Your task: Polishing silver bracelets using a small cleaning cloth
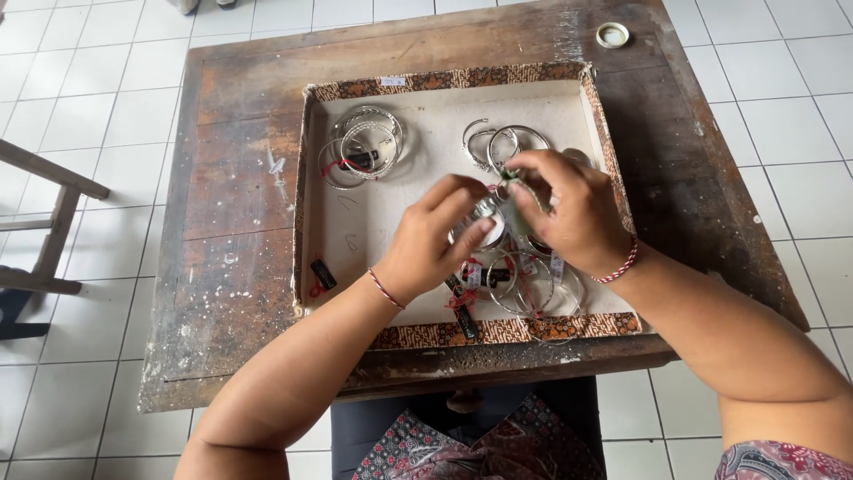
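here my left hand (435, 233) grips a silver bangle (487, 222) steady over the tray (444, 80) while my right hand (560, 209) pinches its tag (514, 209).

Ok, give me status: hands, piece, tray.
Left hand and right hand both pinching one silver bangle over the tray. Loose bangles upper left, tagged ones beneath the hands. Nothing blocking.

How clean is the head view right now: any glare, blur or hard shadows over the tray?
Head view: soft, even daylight, with only faint shadows under the hands; left hand and right hand are slightly soft where they meet around a small silver piece; bangles in the tray catch mild glints; table edges bow a little with wide-angle distortion.
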